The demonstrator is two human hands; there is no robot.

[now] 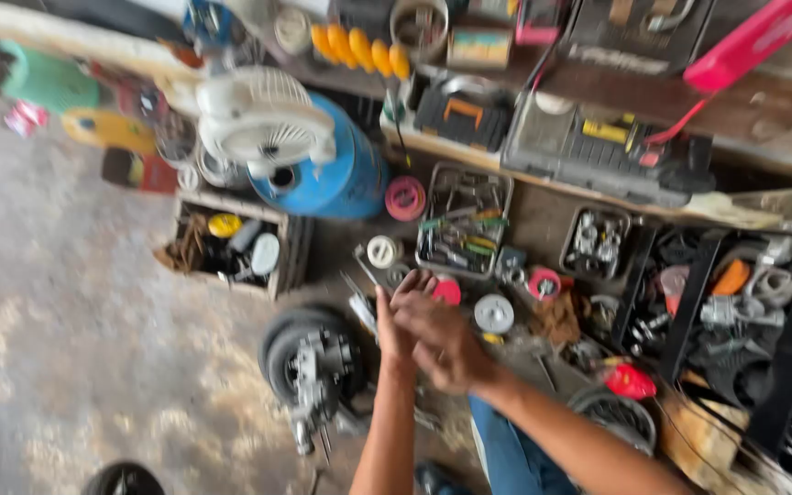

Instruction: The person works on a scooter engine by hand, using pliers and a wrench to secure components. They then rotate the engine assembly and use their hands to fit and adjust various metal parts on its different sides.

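My left hand (pixel 394 323) and my right hand (pixel 444 341) meet over the cluttered floor, the right laid across the left. The frame is blurred, and I cannot tell whether either hand holds anything. Just to their left a metal engine part sits on a small black tyre (pixel 297 344). Beyond the fingertips lie a wrench (pixel 365 263), a red round cap (pixel 448 291) and a white disc (pixel 493 313). A metal tray of hand tools (pixel 466 220) stands farther back.
A wooden crate of odd parts (pixel 231 246) and a blue gas cylinder (pixel 336 170) with a white fan (pixel 263 119) stand at the left back. A shelf with tool cases (pixel 598 147) runs along the back. Black trays of parts (pixel 735 302) fill the right. Bare concrete lies at left.
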